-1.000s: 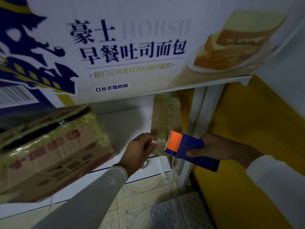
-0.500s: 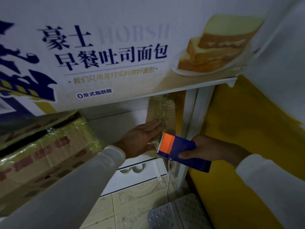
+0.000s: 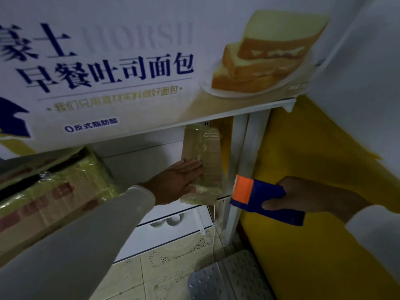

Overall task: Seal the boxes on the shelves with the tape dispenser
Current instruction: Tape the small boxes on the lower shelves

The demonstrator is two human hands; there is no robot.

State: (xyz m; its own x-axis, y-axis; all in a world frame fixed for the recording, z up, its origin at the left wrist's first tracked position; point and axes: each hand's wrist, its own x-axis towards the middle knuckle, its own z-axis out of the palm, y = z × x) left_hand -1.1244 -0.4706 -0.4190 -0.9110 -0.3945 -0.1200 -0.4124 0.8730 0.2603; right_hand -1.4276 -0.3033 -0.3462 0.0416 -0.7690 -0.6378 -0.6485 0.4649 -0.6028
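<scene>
Far left, large taped carton [image 3: 49,191] on the shelf, not in play. Left hand [image 3: 177,180] flat, fingers straight, pressing tape onto the small brown box [image 3: 203,161] under the upper shelf [image 3: 259,108]. Right hand [image 3: 307,198] clenched round the tape dispenser [image 3: 259,198], just right of the box. Rub firmly along the strip; keep blade clear.

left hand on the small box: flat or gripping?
Flat. The left hand lies with straight fingers pressed against the taped small box; nothing curled round it.
</scene>
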